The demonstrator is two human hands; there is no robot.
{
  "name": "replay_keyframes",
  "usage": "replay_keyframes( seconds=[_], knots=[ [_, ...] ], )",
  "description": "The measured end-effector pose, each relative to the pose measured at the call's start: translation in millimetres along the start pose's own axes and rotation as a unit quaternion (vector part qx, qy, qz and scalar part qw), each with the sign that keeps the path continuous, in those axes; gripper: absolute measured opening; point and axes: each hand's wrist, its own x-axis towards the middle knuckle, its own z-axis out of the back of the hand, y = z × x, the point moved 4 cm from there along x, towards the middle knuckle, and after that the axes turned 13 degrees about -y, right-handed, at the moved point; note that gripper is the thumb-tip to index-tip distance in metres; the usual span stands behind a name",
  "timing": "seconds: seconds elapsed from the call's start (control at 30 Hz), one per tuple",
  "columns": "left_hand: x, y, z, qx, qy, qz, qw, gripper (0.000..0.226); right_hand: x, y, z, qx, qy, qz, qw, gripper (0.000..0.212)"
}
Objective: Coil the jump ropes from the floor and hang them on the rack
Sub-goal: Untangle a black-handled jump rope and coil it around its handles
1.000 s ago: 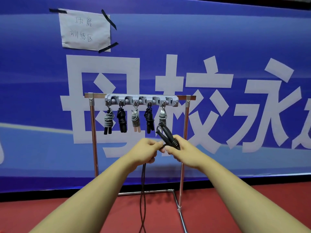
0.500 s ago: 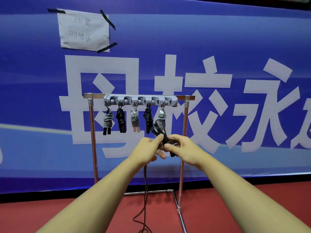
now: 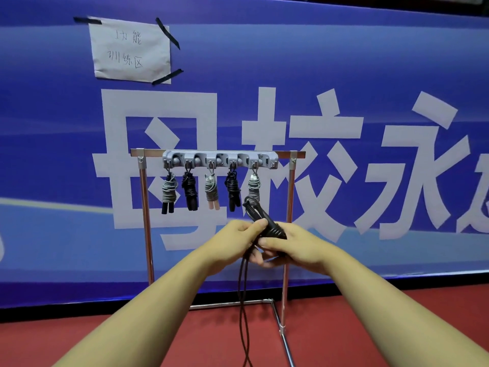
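I hold a black jump rope [image 3: 260, 215] in front of the rack. Its two black handles point up and to the left, and my right hand [image 3: 291, 245] grips them. My left hand [image 3: 239, 234] pinches the cord beside the handles. The doubled cord [image 3: 243, 308] hangs straight down from my hands toward the red floor. Behind stands a metal rack [image 3: 144, 207] with a grey hook strip [image 3: 219, 158]. Several coiled ropes hang from its hooks: grey [image 3: 168, 193], black [image 3: 190, 192], grey with pink handles [image 3: 211, 193], black [image 3: 232, 190] and grey [image 3: 254, 185].
A blue banner [image 3: 370, 75] with large white characters covers the wall behind the rack. A taped paper sign [image 3: 131, 50] sits at its upper left. The rack's base bar [image 3: 284, 340] runs along the red floor [image 3: 330, 327] toward me.
My hands have shifted slightly on the handles and the handles now tilt up to the left. The hanging cord has drawn in and hangs straighter.
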Motion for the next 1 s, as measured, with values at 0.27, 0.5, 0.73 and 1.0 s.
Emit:
replay_keyframes(
  seconds=[0.27,0.5,0.73,1.0],
  knots=[
    [2,15,10,0.017,-0.051,0.063,0.997,0.053,5,3,10,-0.106,-0.121,0.063,0.985,0.009],
    [1,21,13,0.019,-0.095,0.023,0.995,0.031,10,-8,13,0.118,-0.110,-0.050,0.986,0.047],
    [1,17,11,0.071,-0.123,0.010,0.990,0.030,12,-15,15,0.096,-0.157,-0.025,0.983,0.033],
    [4,2,10,0.118,-0.175,0.020,0.977,0.061,14,-6,8,-0.177,-0.182,0.050,0.966,0.026]
  ],
)
